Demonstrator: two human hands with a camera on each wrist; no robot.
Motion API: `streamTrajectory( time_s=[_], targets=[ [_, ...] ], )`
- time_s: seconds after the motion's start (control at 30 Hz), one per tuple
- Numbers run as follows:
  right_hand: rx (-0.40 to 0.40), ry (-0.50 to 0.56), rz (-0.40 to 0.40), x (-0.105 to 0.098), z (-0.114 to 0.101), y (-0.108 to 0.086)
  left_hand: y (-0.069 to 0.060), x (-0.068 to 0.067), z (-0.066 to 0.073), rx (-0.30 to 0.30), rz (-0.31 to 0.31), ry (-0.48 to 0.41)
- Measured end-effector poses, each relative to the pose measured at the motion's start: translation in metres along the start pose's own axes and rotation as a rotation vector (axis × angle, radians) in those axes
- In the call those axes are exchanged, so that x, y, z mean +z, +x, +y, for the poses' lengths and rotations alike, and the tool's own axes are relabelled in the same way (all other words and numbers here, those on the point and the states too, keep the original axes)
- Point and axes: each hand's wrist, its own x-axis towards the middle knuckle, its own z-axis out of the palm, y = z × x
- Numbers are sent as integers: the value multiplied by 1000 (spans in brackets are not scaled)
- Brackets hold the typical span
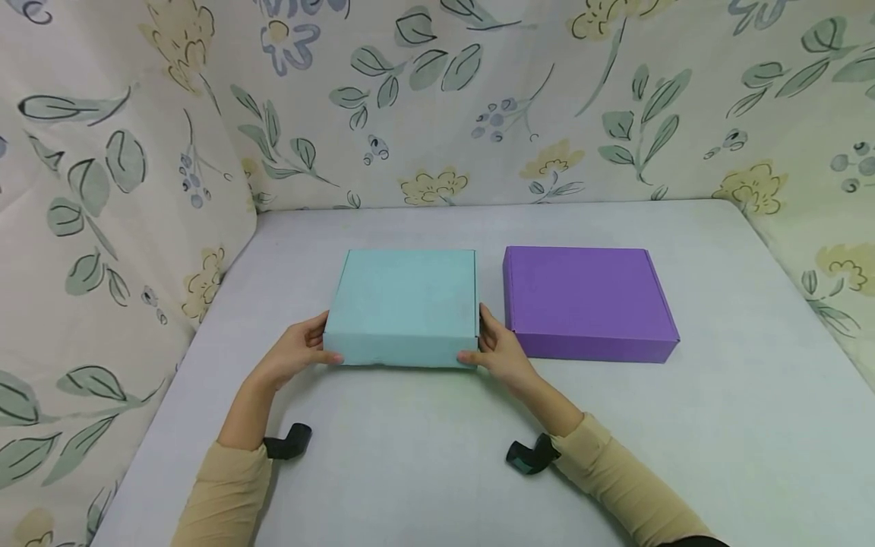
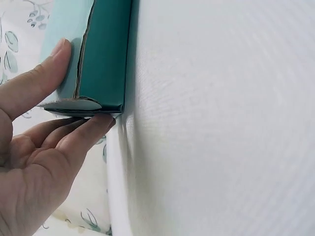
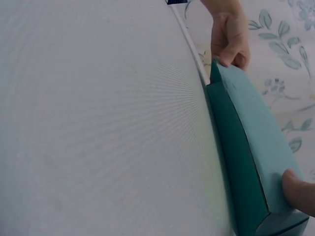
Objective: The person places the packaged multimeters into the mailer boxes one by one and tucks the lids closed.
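A light teal cardboard box (image 1: 403, 296) lies in front of the person, its top panel down. My left hand (image 1: 295, 355) holds its near left corner, thumb on the front panel and fingers at the left side. At the near right corner my right hand (image 1: 506, 357) grips likewise, with its thumb on the front. Both wrist views show a darker teal face (image 2: 106, 59) between the light front panel and the table. The left wrist view shows a raw cardboard edge along that panel. Some fingertips are hidden behind the box.
To the right of the teal box lies a closed purple box (image 1: 588, 292), close to my right hand. Both rest on a white table (image 1: 410, 448). Floral cloth (image 1: 437, 106) hangs behind the table and along its sides. Each wrist carries a black camera mount (image 1: 290, 442).
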Motion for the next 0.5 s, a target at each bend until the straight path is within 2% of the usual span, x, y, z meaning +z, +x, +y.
streamTrajectory(
  time_s=[0.27, 0.5],
  targets=[
    [13, -24, 26, 2, 1, 1, 2, 1, 4, -7, 13, 31],
    [27, -32, 48, 3, 2, 2, 4, 2, 6, -50, 46, 71]
  ],
)
